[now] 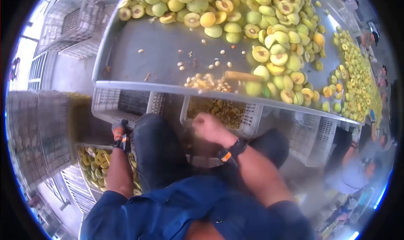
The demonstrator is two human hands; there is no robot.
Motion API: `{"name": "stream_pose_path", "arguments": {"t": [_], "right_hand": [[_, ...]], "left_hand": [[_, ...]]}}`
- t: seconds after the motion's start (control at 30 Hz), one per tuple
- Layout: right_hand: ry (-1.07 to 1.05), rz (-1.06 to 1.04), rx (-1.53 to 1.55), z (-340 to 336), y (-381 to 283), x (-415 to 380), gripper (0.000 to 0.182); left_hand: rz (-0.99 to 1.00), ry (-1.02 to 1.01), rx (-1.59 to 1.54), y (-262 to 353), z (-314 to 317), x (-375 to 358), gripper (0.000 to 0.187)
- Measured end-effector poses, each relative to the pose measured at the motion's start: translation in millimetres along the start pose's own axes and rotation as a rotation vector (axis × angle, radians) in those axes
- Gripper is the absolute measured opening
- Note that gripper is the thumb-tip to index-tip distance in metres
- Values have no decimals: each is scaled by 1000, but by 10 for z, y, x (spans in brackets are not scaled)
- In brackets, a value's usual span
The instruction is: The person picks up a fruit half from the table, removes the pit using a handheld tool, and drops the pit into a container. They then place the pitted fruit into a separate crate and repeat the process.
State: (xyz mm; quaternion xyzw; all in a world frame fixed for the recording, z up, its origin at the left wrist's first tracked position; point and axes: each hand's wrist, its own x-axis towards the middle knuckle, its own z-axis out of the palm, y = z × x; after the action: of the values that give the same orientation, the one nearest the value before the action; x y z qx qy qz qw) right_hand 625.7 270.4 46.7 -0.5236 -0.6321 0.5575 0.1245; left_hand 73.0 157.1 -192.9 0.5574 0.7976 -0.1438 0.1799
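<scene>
My right hand (206, 126) is closed in a curled fist above a white crate (253, 118) under the table edge. Pieces of cut fruit (223, 111) lie in that crate. Whatever the fist may hold is hidden and slightly blurred. On the left, my left hand (120, 129) has its fingers curled beside another white crate (101, 103), near my knee. Its fingertips look dark, and I cannot make out what is in them. Below that hand stands a crate of green fruit halves (96, 164). Each wrist wears a dark band with an orange patch.
A metal table (147, 63) bears a heap of halved green and yellow plum-like fruits (273, 38). Pale pits (208, 82) and a wooden stick (243, 76) lie near its raised front edge. Stacked crates (40, 130) stand left. Another person (353, 174) sits at right.
</scene>
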Motion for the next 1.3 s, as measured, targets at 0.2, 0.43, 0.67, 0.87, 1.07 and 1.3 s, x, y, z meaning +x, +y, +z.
{"name": "stream_pose_path", "arguments": {"t": [0.2, 0.43, 0.67, 0.87, 1.07, 1.3], "right_hand": [[366, -131, 192, -238, -190, -484, 24], [628, -365, 535, -411, -707, -713, 24], [392, -346, 381, -476, -1067, -832, 33], [606, -349, -789, -1364, -613, 74, 29], [398, -309, -1069, -1570, -637, 423, 23], [456, -438, -296, -1187, -1257, -704, 29]], "left_hand": [[-345, 686, -721, 1237, -1971, -1079, 58], [920, 443, -899, 3453, -3382, -2561, 68], [531, 83, -1607, 3909, -2978, -2069, 45], [461, -134, -1876, 3771, -3048, -1697, 37], [533, -222, -1983, 3672, -2981, -1505, 39], [689, 452, -1057, 3659, -3311, -1930, 49]]}}
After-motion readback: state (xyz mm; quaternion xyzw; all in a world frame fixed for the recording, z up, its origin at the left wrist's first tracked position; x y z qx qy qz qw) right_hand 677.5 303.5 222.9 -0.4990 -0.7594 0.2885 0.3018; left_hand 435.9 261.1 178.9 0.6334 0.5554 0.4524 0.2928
